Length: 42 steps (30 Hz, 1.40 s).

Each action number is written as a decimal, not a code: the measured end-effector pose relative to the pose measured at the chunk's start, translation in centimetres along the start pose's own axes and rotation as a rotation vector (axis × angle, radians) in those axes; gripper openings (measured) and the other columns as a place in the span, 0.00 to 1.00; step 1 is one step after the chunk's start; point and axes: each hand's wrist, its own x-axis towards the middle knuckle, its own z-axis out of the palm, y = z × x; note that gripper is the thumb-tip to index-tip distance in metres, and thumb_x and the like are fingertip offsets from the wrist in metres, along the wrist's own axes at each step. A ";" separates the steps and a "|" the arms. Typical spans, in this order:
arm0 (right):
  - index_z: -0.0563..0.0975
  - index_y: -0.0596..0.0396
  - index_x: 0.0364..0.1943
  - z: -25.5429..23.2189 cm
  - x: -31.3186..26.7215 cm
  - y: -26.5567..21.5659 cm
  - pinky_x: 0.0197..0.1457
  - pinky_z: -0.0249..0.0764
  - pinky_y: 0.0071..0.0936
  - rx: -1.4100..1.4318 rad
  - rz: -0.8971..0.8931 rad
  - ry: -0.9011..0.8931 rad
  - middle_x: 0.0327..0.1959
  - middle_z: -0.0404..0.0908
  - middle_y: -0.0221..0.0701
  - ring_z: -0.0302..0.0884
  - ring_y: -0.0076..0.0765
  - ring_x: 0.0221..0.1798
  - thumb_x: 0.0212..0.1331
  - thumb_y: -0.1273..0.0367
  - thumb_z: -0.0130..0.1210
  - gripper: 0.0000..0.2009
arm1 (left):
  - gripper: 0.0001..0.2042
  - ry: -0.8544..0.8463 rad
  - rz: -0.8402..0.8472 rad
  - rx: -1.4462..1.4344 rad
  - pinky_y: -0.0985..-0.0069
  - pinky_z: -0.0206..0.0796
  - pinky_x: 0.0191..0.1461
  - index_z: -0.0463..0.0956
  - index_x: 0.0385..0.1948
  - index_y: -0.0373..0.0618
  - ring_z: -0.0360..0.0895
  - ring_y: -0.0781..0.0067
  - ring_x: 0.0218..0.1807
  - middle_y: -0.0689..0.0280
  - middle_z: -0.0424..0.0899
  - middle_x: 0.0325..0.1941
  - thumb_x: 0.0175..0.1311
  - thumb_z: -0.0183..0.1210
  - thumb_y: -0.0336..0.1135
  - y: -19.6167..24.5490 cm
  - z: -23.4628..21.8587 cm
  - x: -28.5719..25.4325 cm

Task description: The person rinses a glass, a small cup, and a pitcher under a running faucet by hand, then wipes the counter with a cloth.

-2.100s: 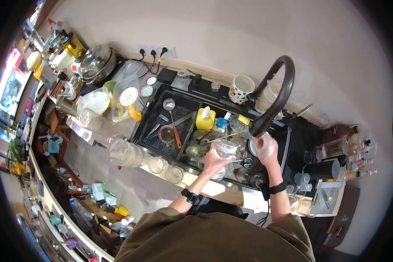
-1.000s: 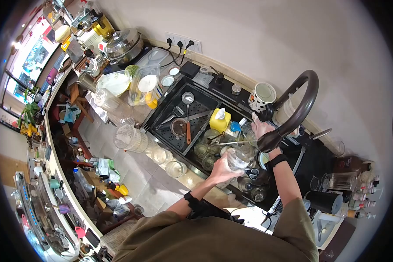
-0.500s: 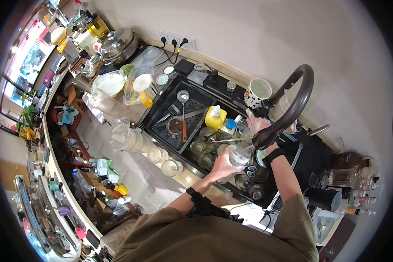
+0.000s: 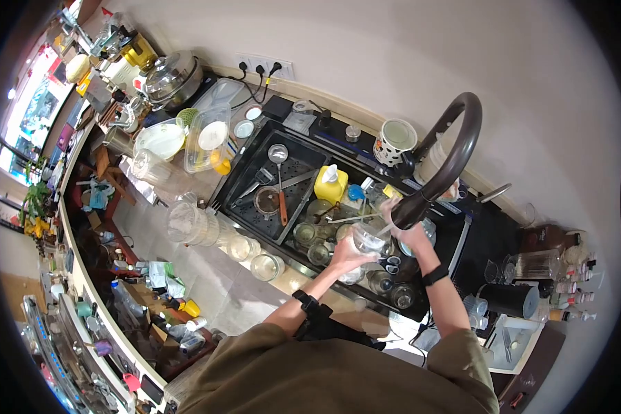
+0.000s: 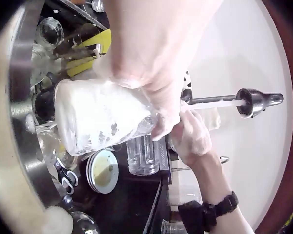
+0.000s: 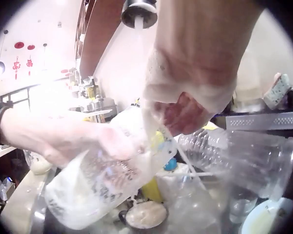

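My left hand (image 4: 352,254) grips a clear jar (image 5: 105,117) with white foam and dark printed marks, held tilted over the sink's right basin. My right hand (image 4: 408,233) is right at the jar's mouth, wet and foamy, fingers loosely bent with nothing seen in them. A stream of water runs from the black faucet (image 4: 460,131) onto the right hand, as the left wrist view shows. Below the hands, the basin holds glass jars (image 4: 317,254), scissors (image 5: 66,178), a yellow pump bottle (image 4: 331,183) and stacked plates (image 5: 103,171). The right fingertips are partly hidden.
A black drain tray (image 4: 255,186) at the left holds a ladle (image 4: 278,155) and a strainer (image 4: 267,201). Glass jars (image 4: 267,266) line the front counter edge. A patterned canister (image 4: 395,141) stands behind the basin. More bottles and glasses crowd the right side.
The right hand went from under the spout to the faucet's base, then came back down to the jar. The left hand keeps its hold on the jar. The head view shifted slightly.
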 end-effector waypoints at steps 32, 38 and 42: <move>0.80 0.58 0.34 3.9 -0.2 -5.4 0.35 0.69 0.29 -0.233 0.604 -0.579 0.28 0.79 0.27 0.72 0.25 0.31 0.59 0.60 0.53 0.14 | 0.44 -0.077 0.230 0.016 0.64 0.71 0.54 0.62 0.60 0.43 0.79 0.51 0.49 0.51 0.81 0.46 0.33 0.71 0.41 0.4 -0.8 2.0; 0.79 0.58 0.35 3.6 -4.1 -8.3 0.34 0.67 0.27 -0.338 0.222 -0.240 0.26 0.78 0.26 0.70 0.23 0.30 0.67 0.54 0.48 0.19 | 0.44 -0.211 0.275 0.109 0.66 0.68 0.58 0.64 0.60 0.43 0.77 0.55 0.55 0.53 0.78 0.53 0.33 0.72 0.42 0.9 -0.2 3.6; 0.80 0.58 0.35 2.7 -5.5 -9.4 0.30 0.67 0.33 -0.585 0.168 -0.210 0.21 0.77 0.35 0.68 0.30 0.23 0.62 0.55 0.54 0.17 | 0.37 -0.261 0.266 -0.085 0.69 0.67 0.58 0.67 0.56 0.45 0.76 0.64 0.56 0.58 0.77 0.55 0.38 0.72 0.39 -0.5 2.1 4.9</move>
